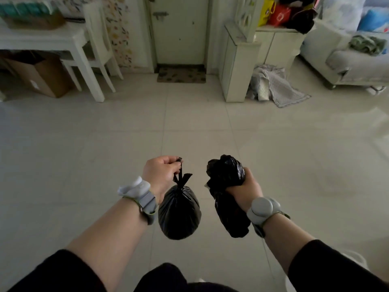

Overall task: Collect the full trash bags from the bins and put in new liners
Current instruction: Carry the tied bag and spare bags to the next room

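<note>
A small, full black trash bag (179,213), tied at the top, hangs from my left hand (161,172), whose fingers pinch its knotted handles. My right hand (245,189) grips a second black bag (226,175) around its middle; this one is crumpled, with its top bunched above the fist and its lower end hanging below the wrist. Both hands are held out in front of me above the tiled floor, the bags side by side and apart. No bin is clearly in view.
Pale tiled floor (105,148) stretches ahead to a closed door (180,30) with a doormat (181,75). A white table (42,39), chair (99,39) and cardboard box (40,79) stand at left. A white cabinet (237,64), a heap of cloth (275,85) and a sofa (345,60) are at right.
</note>
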`<state>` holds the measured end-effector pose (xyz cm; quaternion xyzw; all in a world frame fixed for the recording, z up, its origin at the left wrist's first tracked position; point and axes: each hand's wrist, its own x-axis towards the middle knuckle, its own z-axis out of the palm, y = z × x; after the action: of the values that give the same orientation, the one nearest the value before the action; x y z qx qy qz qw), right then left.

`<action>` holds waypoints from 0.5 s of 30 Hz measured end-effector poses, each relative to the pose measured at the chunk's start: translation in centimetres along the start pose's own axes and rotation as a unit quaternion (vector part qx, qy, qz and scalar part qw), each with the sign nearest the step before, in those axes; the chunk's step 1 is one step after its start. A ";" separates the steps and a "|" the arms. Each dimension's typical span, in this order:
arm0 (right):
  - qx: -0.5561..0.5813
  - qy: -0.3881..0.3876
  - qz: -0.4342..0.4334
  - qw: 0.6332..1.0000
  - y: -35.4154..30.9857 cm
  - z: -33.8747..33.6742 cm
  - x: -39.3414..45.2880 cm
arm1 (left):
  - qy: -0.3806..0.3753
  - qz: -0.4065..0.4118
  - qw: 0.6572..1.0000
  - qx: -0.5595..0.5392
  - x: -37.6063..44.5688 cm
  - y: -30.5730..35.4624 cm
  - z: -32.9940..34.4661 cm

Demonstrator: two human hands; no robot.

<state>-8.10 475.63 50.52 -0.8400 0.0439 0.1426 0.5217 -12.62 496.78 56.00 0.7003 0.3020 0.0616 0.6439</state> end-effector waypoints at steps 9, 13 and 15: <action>-0.002 0.025 0.009 1.000 -5.6 2.3 17.5 | -0.044 0.010 0.999 -0.007 18.7 5.5 4.2; -0.001 0.061 0.033 0.998 -8.8 3.2 25.5 | -0.082 0.014 0.997 0.004 27.8 9.0 5.9; 0.012 0.079 0.038 0.996 -10.5 3.4 29.4 | -0.092 0.022 0.995 0.013 31.8 11.1 6.9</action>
<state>21.68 485.59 49.84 -0.8398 0.1188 0.0948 0.5212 20.24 506.92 55.69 0.7176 0.2266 0.0068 0.6585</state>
